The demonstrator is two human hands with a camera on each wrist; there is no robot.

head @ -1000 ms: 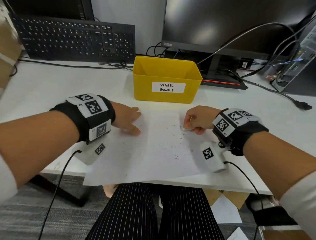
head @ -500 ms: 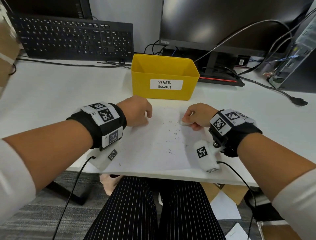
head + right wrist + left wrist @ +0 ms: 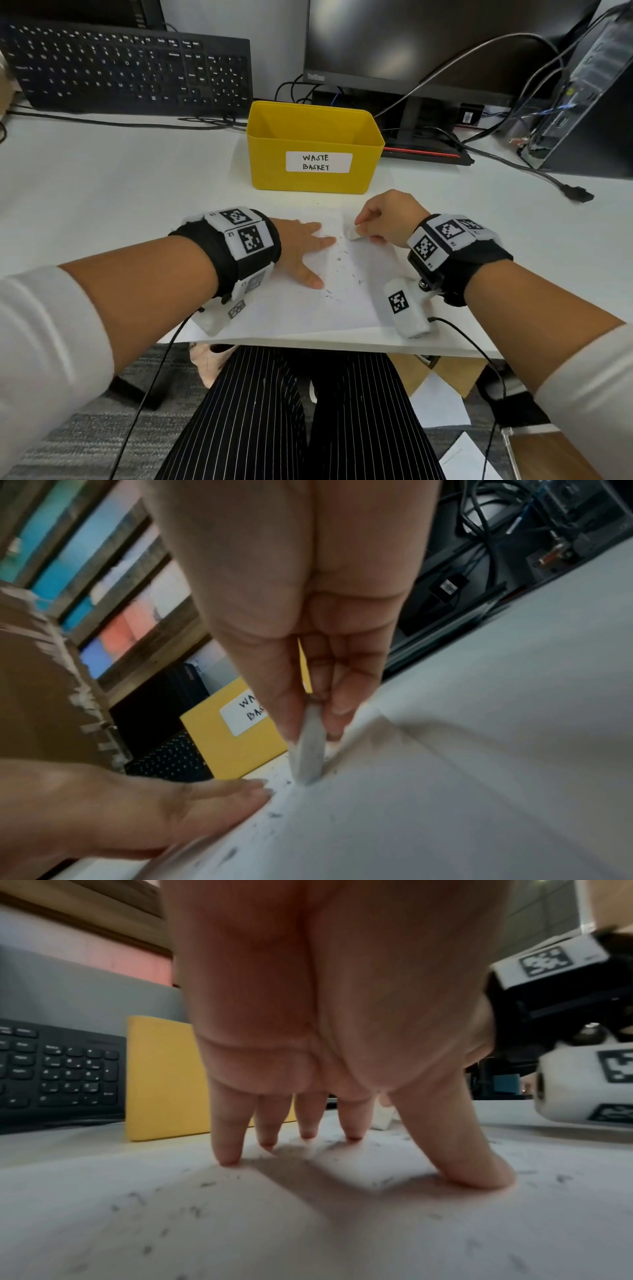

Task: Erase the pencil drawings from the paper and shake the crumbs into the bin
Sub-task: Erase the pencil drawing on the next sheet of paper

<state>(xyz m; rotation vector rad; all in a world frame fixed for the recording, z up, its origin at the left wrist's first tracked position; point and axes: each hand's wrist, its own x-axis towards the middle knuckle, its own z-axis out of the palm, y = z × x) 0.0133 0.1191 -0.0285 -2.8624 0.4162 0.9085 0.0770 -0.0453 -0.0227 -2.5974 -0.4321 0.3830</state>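
- We are pinning the paper (image 3: 308, 308) flat to the white desk (image 3: 120, 178) with our left hand (image 3: 301, 250); its fingers (image 3: 226, 1139) are straight and spread apart, tips pressing down on the sheet, thumb splayed toward us.
- We are pinching the white eraser (image 3: 352, 234) in our right hand (image 3: 387, 219), thumb and fingers clamped on its flat faces, its lower edge touching the paper near the far right part of the sheet.
- In the right wrist view the eraser (image 3: 308, 748) is standing on its narrow edge, long axis running up into the pinch, contact point just beside the left fingertips.
- Dark crumbs (image 3: 342, 267) are lying scattered on the paper between the two hands and toward the near edge. We cannot tell whether any pencil marks are remaining under them.
- The yellow bin (image 3: 313, 147), labelled waste basket, is standing just beyond the far edge of the paper, directly ahead of both hands and open at the top.
- Key relation, as we are judging it: the bin is lying straight ahead past the sheet's far edge, so tipping the crumbs in calls for lifting the near edge. The right hand is nearer to the bin but occupied; the left is the one free to take an edge.
- Risk we are noting: crumbs spilling off onto the desk if the sheet sags.
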